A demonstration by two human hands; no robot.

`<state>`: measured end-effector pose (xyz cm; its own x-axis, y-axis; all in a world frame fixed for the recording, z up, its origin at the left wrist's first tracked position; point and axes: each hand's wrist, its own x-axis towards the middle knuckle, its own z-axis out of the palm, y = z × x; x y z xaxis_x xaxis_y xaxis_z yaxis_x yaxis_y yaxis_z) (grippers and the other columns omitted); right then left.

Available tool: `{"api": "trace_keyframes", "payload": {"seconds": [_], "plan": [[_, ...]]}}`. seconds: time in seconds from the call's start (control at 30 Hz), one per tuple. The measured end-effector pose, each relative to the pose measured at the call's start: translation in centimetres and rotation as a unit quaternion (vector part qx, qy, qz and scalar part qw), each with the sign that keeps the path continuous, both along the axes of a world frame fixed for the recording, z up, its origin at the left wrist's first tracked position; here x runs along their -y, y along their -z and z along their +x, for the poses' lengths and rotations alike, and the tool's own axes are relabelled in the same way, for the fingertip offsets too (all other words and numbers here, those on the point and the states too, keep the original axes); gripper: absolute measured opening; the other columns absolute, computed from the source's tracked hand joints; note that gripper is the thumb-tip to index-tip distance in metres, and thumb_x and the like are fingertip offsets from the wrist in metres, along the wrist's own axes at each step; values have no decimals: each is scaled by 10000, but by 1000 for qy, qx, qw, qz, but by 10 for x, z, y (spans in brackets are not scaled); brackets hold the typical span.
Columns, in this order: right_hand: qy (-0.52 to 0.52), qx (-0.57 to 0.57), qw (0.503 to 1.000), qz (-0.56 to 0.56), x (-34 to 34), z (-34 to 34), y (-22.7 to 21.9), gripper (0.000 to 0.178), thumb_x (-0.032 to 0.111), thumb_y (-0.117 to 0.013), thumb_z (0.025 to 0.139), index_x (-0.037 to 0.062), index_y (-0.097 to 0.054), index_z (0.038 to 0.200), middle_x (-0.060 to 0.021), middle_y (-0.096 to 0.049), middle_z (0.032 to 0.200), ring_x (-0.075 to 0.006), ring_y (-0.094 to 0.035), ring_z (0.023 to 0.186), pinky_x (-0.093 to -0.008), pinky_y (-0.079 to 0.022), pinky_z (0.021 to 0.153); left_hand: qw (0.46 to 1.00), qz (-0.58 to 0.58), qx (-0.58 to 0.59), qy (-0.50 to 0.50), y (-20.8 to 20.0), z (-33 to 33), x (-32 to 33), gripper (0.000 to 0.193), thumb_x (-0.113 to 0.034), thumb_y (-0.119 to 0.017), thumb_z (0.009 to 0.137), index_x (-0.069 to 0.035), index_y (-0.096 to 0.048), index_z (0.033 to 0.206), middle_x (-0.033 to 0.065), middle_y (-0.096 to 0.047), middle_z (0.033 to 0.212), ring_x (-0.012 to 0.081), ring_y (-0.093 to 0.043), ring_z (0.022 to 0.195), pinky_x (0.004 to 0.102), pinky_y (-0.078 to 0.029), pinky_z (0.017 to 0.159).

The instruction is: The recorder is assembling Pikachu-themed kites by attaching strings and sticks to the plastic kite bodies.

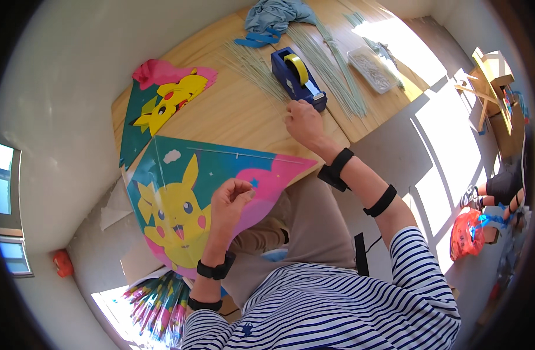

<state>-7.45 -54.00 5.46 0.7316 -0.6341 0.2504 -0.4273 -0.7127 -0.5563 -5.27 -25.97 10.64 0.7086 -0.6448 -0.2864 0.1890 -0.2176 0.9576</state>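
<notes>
Beside the blue tape dispenser, your right hand is pinched, apparently fetching tape; your left hand curls over the printed sheet, which overhangs the table. Whether either grasps anything, I cannot tell. Taping next would probably call for smooth, flat pressing.

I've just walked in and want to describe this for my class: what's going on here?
A person sits at a wooden table with a colourful printed sheet in front of them, partly over its near edge. Their left hand, fingers pinched, is over the sheet. Their right hand is by the near end of a blue tape dispenser; whether it holds tape is unclear. Thin pale sticks and a clear box lie beyond.
</notes>
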Motion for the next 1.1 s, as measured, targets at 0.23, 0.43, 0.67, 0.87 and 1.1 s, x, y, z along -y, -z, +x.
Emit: {"api": "trace_keyframes", "payload": {"seconds": [0.23, 0.43, 0.67, 0.87, 1.1], "plan": [[40, -116, 992, -22, -2, 46, 56, 114, 124, -700, 745, 26, -677, 797, -195, -697, 809, -396, -698, 768, -439, -568, 688, 999, 44, -4, -11, -4, -1, -14, 107, 28, -660, 876, 1, -648, 979, 7, -666, 883, 65, -616, 816, 210, -497, 748], [-5, -129, 991, -31, 3, 61, 53, 69, 89, -671, 729, 21, -684, 724, -227, -698, 821, -406, -694, 796, -449, -555, 697, 998, 35, -31, -40, 10, 6, -22, 113, 29, -669, 873, -5, -650, 979, 7, -665, 883, 63, -614, 810, 202, -495, 738], [-64, -133, 986, -76, 5, 76, 29, 60, 76, -673, 765, 31, -697, 799, -183, -698, 842, -353, -710, 817, -431, -558, 669, 998, 12, -49, -37, 19, 8, -21, 100, 31, -662, 878, 4, -638, 972, -4, -650, 861, 53, -603, 785, 198, -485, 702], [42, -131, 966, -217, 29, 123, 25, 69, 92, -711, 796, 56, -706, 855, -172, -688, 999, -284, -731, 840, -357, -599, 670, 996, 56, -37, -50, 14, 14, -26, 98, 29, -656, 874, 9, -637, 968, 2, -652, 868, 57, -605, 792, 203, -485, 707], [0, -233, 957, -171, 45, 148, 32, 211, 32, -704, 767, -17, -645, 964, -190, -637, 1027, -318, -721, 879, -361, -601, 738, 996, 56, -43, -55, 16, 21, -29, 97, 11, -657, 879, 11, -640, 974, 1, -650, 862, 60, -602, 786, 211, -483, 708]]}}
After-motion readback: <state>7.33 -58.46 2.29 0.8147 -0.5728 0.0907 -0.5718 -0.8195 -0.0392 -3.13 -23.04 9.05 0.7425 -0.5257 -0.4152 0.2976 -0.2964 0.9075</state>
